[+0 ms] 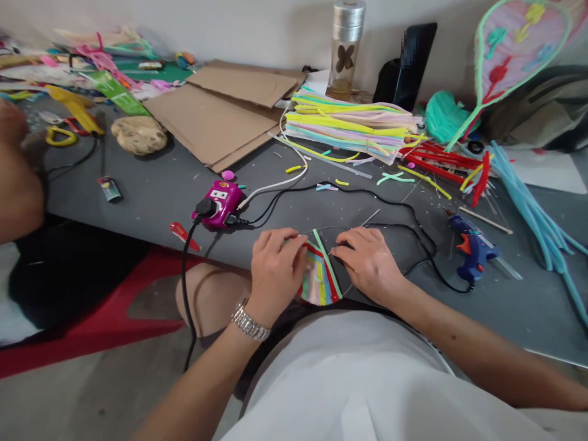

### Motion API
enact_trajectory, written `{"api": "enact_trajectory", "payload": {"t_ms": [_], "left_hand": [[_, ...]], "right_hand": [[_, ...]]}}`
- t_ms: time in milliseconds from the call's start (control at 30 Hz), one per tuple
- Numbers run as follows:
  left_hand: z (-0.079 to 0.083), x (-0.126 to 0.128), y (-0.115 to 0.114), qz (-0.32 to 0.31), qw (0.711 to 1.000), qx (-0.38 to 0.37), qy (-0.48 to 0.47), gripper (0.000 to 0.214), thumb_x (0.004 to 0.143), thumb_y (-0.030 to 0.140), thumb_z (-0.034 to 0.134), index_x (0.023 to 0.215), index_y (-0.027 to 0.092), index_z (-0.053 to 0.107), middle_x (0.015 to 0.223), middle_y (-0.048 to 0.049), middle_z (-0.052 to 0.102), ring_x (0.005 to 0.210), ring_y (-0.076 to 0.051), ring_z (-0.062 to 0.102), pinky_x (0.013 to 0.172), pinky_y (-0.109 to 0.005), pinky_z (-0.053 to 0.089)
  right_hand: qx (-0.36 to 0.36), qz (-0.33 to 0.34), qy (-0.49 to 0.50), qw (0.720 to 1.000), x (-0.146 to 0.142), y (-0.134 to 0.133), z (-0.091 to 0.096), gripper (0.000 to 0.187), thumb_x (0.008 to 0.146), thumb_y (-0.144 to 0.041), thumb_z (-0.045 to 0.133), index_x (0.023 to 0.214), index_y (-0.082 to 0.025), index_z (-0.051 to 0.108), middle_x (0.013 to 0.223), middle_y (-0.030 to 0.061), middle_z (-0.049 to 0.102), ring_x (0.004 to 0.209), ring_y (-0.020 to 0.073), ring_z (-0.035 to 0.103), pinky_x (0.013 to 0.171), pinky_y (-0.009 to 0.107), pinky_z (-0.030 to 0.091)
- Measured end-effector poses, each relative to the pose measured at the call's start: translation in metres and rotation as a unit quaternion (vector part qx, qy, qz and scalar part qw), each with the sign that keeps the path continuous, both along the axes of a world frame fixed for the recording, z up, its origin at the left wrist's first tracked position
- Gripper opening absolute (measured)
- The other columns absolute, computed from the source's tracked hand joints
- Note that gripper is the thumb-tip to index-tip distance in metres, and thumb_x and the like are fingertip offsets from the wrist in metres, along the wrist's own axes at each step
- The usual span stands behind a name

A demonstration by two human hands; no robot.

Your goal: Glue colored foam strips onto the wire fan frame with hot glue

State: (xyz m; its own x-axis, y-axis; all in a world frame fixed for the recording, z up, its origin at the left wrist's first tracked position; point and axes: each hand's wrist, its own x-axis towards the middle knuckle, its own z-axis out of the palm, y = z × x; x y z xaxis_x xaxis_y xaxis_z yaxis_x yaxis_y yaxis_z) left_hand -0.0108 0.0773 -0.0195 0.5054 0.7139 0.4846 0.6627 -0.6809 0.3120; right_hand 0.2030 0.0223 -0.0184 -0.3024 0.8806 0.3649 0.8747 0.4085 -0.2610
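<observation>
At the table's front edge lies a small fan-shaped piece of pipe cleaners (318, 280), striped in red, blue, yellow and pale colours. My left hand (275, 260) has its fingers closed on the piece's left side, hiding that part. A light green pipe cleaner (327, 263) runs slantwise along the right side, beside a red one. Close to this green strip, my right hand (371, 263) has its thumb and fingers bent together in a pinch; what they hold, if anything, is too small to make out. Thin, clear strands show around the right fingers.
A blue glue gun (478, 248) lies at right, its black cord looping behind my hands. Left of them sits a purple power adapter (219, 203). Pipe cleaner bundles (349, 125), cardboard (215, 122) and a bottle (348, 52) stand behind. Another person's arm (21, 184) is at far left.
</observation>
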Motion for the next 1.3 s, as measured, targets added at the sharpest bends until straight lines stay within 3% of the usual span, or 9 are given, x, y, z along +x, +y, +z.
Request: {"api": "enact_trajectory", "payload": {"t_ms": [133, 267, 433, 600, 800, 1033, 1300], "left_hand": [[0.008, 0.001, -0.01, -0.092, 0.994, -0.054, 0.018, 0.017, 0.095, 0.014, 0.06, 0.105, 0.018, 0.073, 0.113, -0.0092, 0.072, 0.109, -0.027, 0.061, 0.09, -0.045, 0.052], [0.011, 0.006, -0.002, -0.122, 0.991, -0.061, 0.004, 0.016, 0.095, 0.014, 0.06, 0.105, 0.017, 0.072, 0.116, -0.0106, 0.072, 0.113, -0.027, 0.061, 0.093, -0.046, 0.054], [0.015, 0.013, 0.013, -0.146, 0.989, -0.027, 0.009, 0.016, 0.094, 0.013, 0.061, 0.105, 0.017, 0.072, 0.117, -0.0102, 0.073, 0.116, -0.028, 0.063, 0.093, -0.046, 0.055], [0.01, 0.004, 0.018, -0.163, 0.984, -0.019, 0.068, 0.017, 0.095, 0.015, 0.062, 0.106, 0.019, 0.074, 0.118, -0.0083, 0.075, 0.115, -0.029, 0.065, 0.093, -0.046, 0.055], [0.007, -0.004, 0.018, -0.176, 0.982, -0.021, 0.072, 0.019, 0.097, 0.019, 0.062, 0.111, 0.019, 0.074, 0.123, -0.01, 0.073, 0.119, -0.028, 0.064, 0.097, -0.046, 0.053], [0.006, -0.007, 0.021, -0.196, 0.977, -0.014, 0.078, 0.021, 0.098, 0.02, 0.06, 0.113, 0.021, 0.074, 0.126, -0.0107, 0.072, 0.121, -0.028, 0.063, 0.098, -0.046, 0.052], [0.008, -0.009, 0.022, -0.2, 0.976, -0.016, 0.088, 0.021, 0.097, 0.019, 0.06, 0.111, 0.021, 0.075, 0.126, -0.0123, 0.071, 0.12, -0.029, 0.063, 0.096, -0.046, 0.054]], "right_hand": [[0.005, 0.0, -0.02, 1.0, 0.0, 0.005, 0.001, 0.023, 0.096, -0.008, 0.054, 0.085, -0.018, 0.071, 0.094, 0.0063, 0.071, 0.092, 0.0207, 0.052, 0.084, 0.037, 0.031], [0.002, 0.01, -0.055, 0.998, 0.005, 0.013, 0.008, 0.024, 0.096, -0.005, 0.052, 0.083, -0.017, 0.068, 0.087, 0.0059, 0.069, 0.088, 0.0204, 0.05, 0.084, 0.037, 0.03], [0.011, 0.016, -0.077, 0.997, 0.017, 0.019, 0.014, 0.025, 0.093, -0.001, 0.05, 0.083, -0.017, 0.067, 0.086, 0.0057, 0.067, 0.087, 0.0205, 0.05, 0.082, 0.036, 0.029], [-0.014, 0.044, -0.067, 0.997, 0.016, 0.023, 0.007, 0.024, 0.088, 0.001, 0.053, 0.084, -0.017, 0.068, 0.085, 0.0054, 0.066, 0.085, 0.0202, 0.048, 0.08, 0.036, 0.028], [-0.01, 0.065, -0.031, 0.997, 0.011, 0.013, 0.007, 0.024, 0.094, -0.005, 0.053, 0.085, -0.018, 0.071, 0.093, 0.0067, 0.067, 0.092, 0.0201, 0.051, 0.082, 0.036, 0.031], [0.021, 0.099, -0.094, 0.99, 0.012, 0.001, 0.008, 0.017, 0.095, -0.011, 0.058, 0.095, -0.02, 0.073, 0.102, 0.0084, 0.067, 0.101, 0.022, 0.051, 0.092, 0.04, 0.032], [0.033, 0.142, -0.127, 0.981, 0.017, 0.005, 0.014, 0.016, 0.097, -0.013, 0.058, 0.103, -0.018, 0.072, 0.096, 0.0089, 0.067, 0.099, 0.0234, 0.05, 0.09, 0.041, 0.032]]}}
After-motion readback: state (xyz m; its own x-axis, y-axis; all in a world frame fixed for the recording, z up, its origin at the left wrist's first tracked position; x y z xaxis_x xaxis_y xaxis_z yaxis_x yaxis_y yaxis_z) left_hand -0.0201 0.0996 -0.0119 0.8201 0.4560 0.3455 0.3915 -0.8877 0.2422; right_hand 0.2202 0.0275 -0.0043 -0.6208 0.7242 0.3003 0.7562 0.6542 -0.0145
